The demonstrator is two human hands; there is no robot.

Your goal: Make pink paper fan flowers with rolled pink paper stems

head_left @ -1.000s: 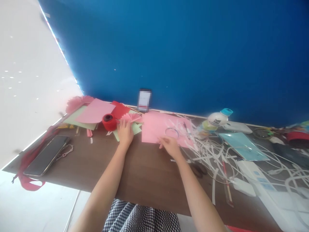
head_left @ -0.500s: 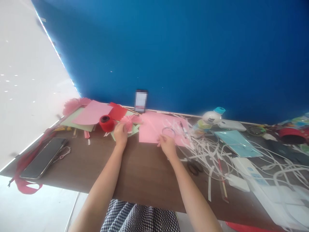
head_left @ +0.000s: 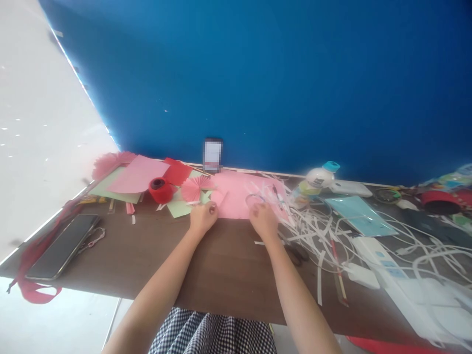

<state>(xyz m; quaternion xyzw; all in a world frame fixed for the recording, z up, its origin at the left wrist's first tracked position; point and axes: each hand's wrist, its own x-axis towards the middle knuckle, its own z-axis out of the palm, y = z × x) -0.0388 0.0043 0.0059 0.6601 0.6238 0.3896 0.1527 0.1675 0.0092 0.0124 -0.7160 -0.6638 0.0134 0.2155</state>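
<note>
A sheet of pink paper (head_left: pixel 234 189) lies flat near the back of the brown table. My left hand (head_left: pixel 204 217) is closed at its front left corner, thumb and fingers pinched on the paper, and a small flap stands up there. At the sheet's front right edge my right hand (head_left: pixel 264 220) is curled, its fingertips pressed together on the edge. A thin ring (head_left: pixel 255 198) shows just behind that hand. Left of the sheet rests a pleated pink paper fan (head_left: pixel 194 189) on green paper (head_left: pixel 179 208), beside a red roll (head_left: pixel 161 190).
Tangled white cables and paper strips (head_left: pixel 313 219), scissors (head_left: pixel 296 254), a bottle (head_left: pixel 320 177) and a power strip (head_left: pixel 383 265) fill the right side. A phone (head_left: pixel 64 246) lies at left; another phone (head_left: pixel 213 156) leans on the blue wall.
My left hand has left the pleated fan and moved right to the pink sheet's front left corner. My right hand has shifted slightly right along the front edge.
</note>
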